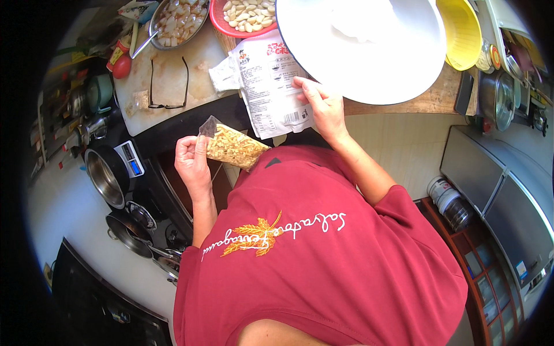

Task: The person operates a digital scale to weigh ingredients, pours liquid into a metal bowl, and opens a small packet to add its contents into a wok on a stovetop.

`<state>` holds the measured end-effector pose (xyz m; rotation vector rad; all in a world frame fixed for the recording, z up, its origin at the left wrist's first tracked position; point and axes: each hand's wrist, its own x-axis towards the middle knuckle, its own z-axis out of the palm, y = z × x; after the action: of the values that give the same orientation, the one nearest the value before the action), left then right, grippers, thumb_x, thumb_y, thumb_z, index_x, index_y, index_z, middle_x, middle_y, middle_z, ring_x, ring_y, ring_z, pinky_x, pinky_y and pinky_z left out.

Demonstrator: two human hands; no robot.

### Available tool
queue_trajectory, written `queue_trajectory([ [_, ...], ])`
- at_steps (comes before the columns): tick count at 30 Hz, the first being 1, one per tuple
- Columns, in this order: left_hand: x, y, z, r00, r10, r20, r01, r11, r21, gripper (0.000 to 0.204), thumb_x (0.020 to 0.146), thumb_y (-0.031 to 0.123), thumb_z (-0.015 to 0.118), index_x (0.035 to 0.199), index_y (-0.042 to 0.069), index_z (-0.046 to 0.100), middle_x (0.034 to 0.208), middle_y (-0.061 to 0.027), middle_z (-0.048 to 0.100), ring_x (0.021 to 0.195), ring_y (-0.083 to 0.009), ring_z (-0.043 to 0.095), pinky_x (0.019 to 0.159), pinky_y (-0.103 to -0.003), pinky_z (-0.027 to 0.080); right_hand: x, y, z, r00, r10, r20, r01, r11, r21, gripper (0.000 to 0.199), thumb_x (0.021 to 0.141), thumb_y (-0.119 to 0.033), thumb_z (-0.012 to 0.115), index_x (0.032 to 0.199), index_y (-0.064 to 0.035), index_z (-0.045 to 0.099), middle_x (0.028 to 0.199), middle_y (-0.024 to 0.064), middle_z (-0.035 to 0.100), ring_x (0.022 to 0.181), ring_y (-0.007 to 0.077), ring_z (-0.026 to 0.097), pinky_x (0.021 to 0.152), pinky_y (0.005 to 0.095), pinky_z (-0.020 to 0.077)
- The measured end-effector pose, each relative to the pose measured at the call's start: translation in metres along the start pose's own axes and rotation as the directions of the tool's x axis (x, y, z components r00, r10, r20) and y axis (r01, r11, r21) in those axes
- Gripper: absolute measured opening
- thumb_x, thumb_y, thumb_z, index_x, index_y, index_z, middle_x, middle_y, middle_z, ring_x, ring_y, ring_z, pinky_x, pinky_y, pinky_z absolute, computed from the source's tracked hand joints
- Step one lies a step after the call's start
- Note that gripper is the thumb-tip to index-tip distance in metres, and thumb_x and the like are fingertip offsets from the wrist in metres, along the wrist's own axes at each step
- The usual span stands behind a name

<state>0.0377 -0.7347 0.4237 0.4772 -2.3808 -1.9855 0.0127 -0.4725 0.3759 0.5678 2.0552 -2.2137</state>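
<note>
My left hand (191, 157) holds a clear packet of yellowish dried strips (234, 148) together with a small dark sachet (208, 126), in front of my red shirt. My right hand (325, 106) grips the lower edge of an opened white printed food pouch (270, 81), which lies over the edge of the wooden counter (427, 101). Just beyond that hand sits a large white bowl (369, 46) with a dark rim.
A white cutting board (167, 75) carries black-framed glasses (168, 83). Behind it stand a metal bowl of chopped pieces (176, 20) and a red dish of peeled garlic cloves (245, 16). A yellow bowl (461, 32) is at right. A steel pot (105, 173) and pans sit lower left.
</note>
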Motion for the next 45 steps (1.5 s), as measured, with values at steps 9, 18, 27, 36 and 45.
queue_trajectory([
  [9, 0.000, 0.005, -0.001, 0.999, -0.043, 0.004, 0.043, 0.999, 0.001, 0.006, 0.085, 0.006, 0.056, 0.085, 0.003, 0.051, 0.079, -0.0035, 0.059, 0.071, -0.0063, 0.054, 0.070, -0.019, 0.042, 0.000, 0.013, -0.010, 0.979, -0.163, -0.122, 0.115, 0.938, -0.328, 0.023, 0.085, -0.016, 0.057, 0.098, 0.0004, 0.064, 0.082, 0.0068, 0.066, 0.074, 0.0073, 0.054, 0.069, 0.0217, 0.0438],
  [18, -0.002, 0.002, -0.004, 0.998, -0.054, 0.015, 0.054, 0.999, -0.007, 0.005, 0.085, 0.005, 0.056, 0.086, 0.003, 0.052, 0.080, -0.0040, 0.060, 0.071, -0.0069, 0.054, 0.070, -0.019, 0.042, 0.005, 0.026, -0.028, 0.906, -0.395, -0.153, 0.279, 0.829, -0.485, 0.020, 0.082, -0.016, 0.059, 0.070, -0.0002, 0.063, 0.052, 0.0117, 0.053, 0.045, 0.0154, 0.051, 0.046, 0.0287, 0.0401],
  [27, 0.004, 0.005, 0.006, 0.996, -0.083, 0.035, 0.083, 0.996, -0.019, 0.006, 0.084, 0.005, 0.057, 0.089, 0.001, 0.056, 0.079, -0.0030, 0.060, 0.072, -0.0064, 0.055, 0.070, -0.019, 0.042, 0.005, 0.039, -0.028, 0.986, -0.164, 0.007, 0.144, 0.846, -0.513, 0.040, 0.083, -0.014, 0.056, 0.118, 0.0026, 0.049, 0.108, 0.0187, 0.058, 0.092, 0.0195, 0.059, 0.080, 0.0286, 0.0456],
  [36, 0.003, 0.009, 0.014, 0.995, -0.078, 0.056, 0.079, 0.997, -0.006, 0.007, 0.084, 0.005, 0.057, 0.090, 0.001, 0.055, 0.077, -0.0034, 0.060, 0.070, -0.0065, 0.055, 0.067, -0.019, 0.042, -0.001, 0.045, -0.008, 0.996, 0.091, 0.002, -0.086, 0.943, -0.321, 0.045, 0.080, -0.020, 0.053, 0.118, 0.0022, 0.045, 0.108, 0.0211, 0.055, 0.097, 0.0326, 0.055, 0.084, 0.0376, 0.0426],
  [45, 0.007, 0.009, 0.023, 0.989, -0.118, 0.087, 0.119, 0.993, -0.003, 0.008, 0.084, 0.006, 0.057, 0.090, 0.001, 0.056, 0.079, -0.0025, 0.059, 0.072, -0.0061, 0.054, 0.070, -0.018, 0.042, -0.011, 0.047, 0.001, 0.998, 0.061, -0.032, -0.066, 0.978, -0.198, 0.041, 0.078, -0.012, 0.055, 0.115, 0.0033, 0.047, 0.099, 0.0170, 0.059, 0.082, 0.0218, 0.059, 0.074, 0.0329, 0.0472],
])
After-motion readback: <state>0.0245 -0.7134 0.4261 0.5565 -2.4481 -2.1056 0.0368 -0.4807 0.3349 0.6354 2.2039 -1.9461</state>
